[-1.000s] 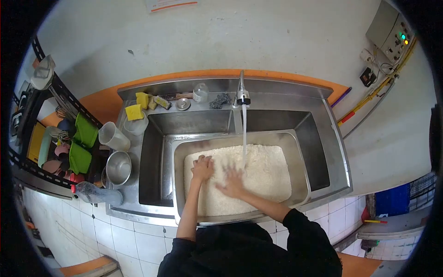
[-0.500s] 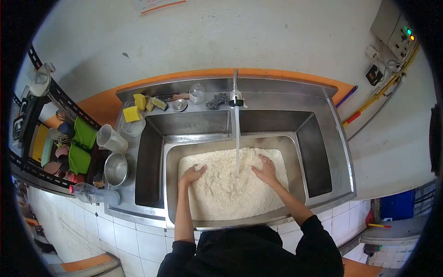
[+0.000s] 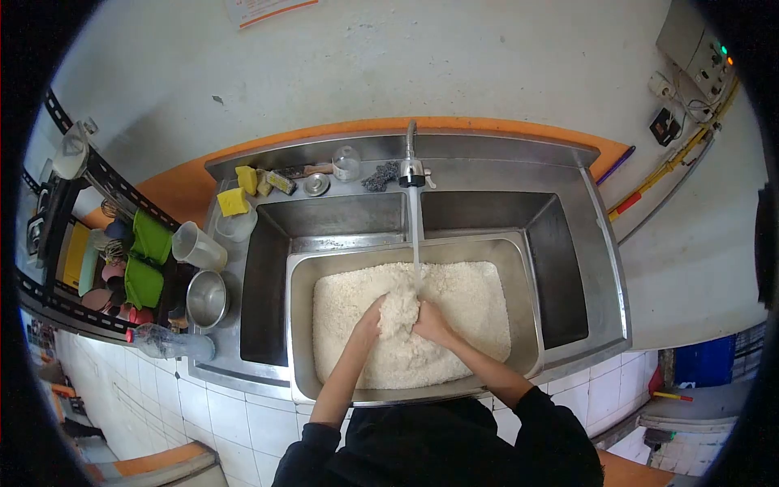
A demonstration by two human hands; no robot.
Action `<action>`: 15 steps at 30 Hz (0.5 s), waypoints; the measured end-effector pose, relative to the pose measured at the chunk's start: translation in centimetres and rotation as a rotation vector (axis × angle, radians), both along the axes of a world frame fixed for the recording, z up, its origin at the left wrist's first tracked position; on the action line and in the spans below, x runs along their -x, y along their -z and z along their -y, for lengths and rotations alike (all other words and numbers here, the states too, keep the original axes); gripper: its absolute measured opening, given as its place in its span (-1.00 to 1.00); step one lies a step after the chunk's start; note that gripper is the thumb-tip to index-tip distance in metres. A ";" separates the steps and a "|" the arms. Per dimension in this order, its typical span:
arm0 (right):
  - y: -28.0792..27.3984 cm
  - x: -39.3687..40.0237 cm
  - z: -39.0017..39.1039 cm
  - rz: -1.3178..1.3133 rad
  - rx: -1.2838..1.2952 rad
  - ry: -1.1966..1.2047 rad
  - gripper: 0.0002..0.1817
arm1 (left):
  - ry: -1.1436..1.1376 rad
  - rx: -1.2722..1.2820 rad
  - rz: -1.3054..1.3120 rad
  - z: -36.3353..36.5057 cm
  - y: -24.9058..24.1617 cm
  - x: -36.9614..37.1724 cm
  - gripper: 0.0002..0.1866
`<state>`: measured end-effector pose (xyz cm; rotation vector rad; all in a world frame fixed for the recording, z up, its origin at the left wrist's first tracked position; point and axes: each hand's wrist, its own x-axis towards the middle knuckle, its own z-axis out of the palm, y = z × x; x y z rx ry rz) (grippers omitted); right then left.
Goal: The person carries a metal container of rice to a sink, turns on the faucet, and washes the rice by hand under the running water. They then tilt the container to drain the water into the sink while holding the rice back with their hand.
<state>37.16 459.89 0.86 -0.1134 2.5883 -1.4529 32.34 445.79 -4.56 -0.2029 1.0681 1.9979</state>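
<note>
White grains like rice [image 3: 462,284] fill much of a rectangular metal tub [image 3: 303,325] that rests over the sink. Near the tub's middle, my left hand [image 3: 369,319] and my right hand [image 3: 432,321] cup a raised heap of grains between them, one on each side. Grains hide most of the fingertips. Water runs from the faucet [image 3: 413,173] in a stream that lands at the top of this heap.
Yellow sponges [image 3: 233,201], a steel scrubber [image 3: 380,177] and a glass jar [image 3: 346,164] lie along the back ledge. At the left stand a plastic jug [image 3: 199,247], a metal bowl [image 3: 207,299] and a lying bottle [image 3: 170,342]. A shelf rises beyond them.
Both hands have moved inward from the sides of the grains toward the middle and now hold a heap between them. The camera view has shifted slightly.
</note>
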 end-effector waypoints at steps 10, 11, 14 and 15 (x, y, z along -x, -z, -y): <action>3.5 0.9 3.2 -0.153 0.535 0.412 -0.59 | -0.337 -0.085 -0.078 -4.3 -4.1 -0.9 -0.65; 3.6 1.6 4.0 -0.126 0.538 0.463 -0.52 | -0.355 -0.109 -0.055 -4.9 -4.9 -1.6 -0.62; 0.7 2.4 3.2 0.071 0.697 0.531 -0.46 | -0.323 -0.017 -0.008 -5.6 -5.6 -2.6 -0.57; 0.8 2.5 3.1 0.045 0.662 0.518 -0.46 | -0.324 -0.021 -0.012 -5.5 -5.5 -2.3 -0.57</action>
